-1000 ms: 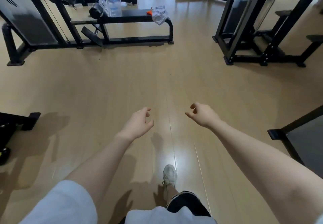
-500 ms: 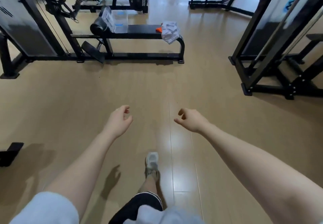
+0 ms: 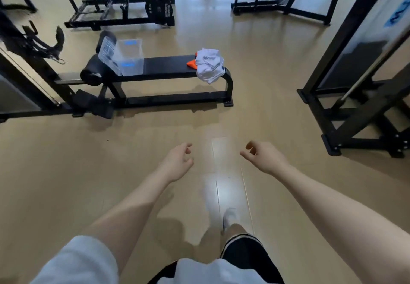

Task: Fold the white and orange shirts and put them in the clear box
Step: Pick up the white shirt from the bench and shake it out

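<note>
On the black surface (image 3: 168, 67), one clear box (image 3: 127, 56) sits at its left end, one white shirt (image 3: 209, 65) over one orange shirt (image 3: 192, 63) at its right end; left hand (image 3: 177, 161) and right hand (image 3: 263, 157) hang loosely curled, empty, now nearer than before.

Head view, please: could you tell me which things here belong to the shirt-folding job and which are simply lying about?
Belongs to the job:
white shirt, crumpled on the bench's right end
orange shirt, mostly under the white one
clear box, on the bench
left hand and right hand, both empty

Just lying about:
weight plate
black machine frames
</note>
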Demonstrator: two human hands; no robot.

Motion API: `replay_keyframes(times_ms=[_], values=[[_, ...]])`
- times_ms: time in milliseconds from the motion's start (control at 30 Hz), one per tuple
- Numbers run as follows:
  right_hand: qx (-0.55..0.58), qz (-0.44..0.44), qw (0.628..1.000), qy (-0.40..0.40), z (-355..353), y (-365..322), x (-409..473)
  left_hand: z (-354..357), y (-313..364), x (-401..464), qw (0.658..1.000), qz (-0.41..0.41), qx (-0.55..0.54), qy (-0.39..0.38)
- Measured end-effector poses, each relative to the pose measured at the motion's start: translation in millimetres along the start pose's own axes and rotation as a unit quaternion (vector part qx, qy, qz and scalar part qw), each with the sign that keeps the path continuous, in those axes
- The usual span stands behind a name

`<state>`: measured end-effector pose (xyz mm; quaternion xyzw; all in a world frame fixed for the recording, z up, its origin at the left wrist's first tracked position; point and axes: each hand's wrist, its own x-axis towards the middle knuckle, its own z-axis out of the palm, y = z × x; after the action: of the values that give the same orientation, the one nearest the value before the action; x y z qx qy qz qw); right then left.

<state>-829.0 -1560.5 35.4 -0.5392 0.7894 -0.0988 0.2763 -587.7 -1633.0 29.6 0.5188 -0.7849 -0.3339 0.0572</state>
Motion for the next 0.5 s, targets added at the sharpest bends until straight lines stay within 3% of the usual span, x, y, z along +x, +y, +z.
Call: replay_keyframes(times_ms=[167, 500], values=[[-0.001, 0.005, 1.0, 0.009, -45.9, 20.0, 155.6, -9.4, 25.7, 165.2, 1.0, 0.011, -0.015, 0.0], [-0.063, -0.03, 0.996, -0.063, -154.3, -15.8, 437.2, -93.6, 40.2, 420.1, 0.994, -0.091, -0.047, 0.049]])
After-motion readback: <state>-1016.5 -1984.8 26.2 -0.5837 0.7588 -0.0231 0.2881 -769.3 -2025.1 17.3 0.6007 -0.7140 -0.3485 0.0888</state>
